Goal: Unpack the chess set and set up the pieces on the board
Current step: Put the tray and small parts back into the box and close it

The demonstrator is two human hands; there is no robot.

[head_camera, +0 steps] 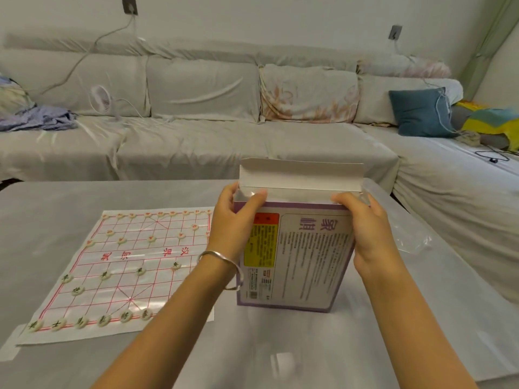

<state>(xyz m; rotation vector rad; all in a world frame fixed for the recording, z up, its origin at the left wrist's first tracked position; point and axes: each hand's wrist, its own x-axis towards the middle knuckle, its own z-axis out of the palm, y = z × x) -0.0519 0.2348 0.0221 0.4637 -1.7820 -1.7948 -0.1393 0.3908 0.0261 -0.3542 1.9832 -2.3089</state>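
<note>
Head view: the purple-and-white cardboard chess box point(297, 256) stands upright on the grey tabletop point(280, 346), its open mouth facing up. The left hand point(238, 217) and right hand point(365, 228) each pinch a top corner. The red-lined paper board point(123, 265) lies to the left, nearer the left hand.

A long sofa point(196, 141) under a loose pale grey cover fills the back of the room and turns a corner at the right; a small white fan point(101, 101) stands on its seat at the left, near a crumpled bluish cloth point(39, 119); a floral cushion point(309, 94) leans against the backrest at the middle; a teal cushion point(421, 112) sits further right, with yellow and teal fabric point(491, 122) beside it; two wall sockets point(129, 5) trail pale cords down to the sofa; in front lies a table point(56, 209) covered in grey cloth.
</note>
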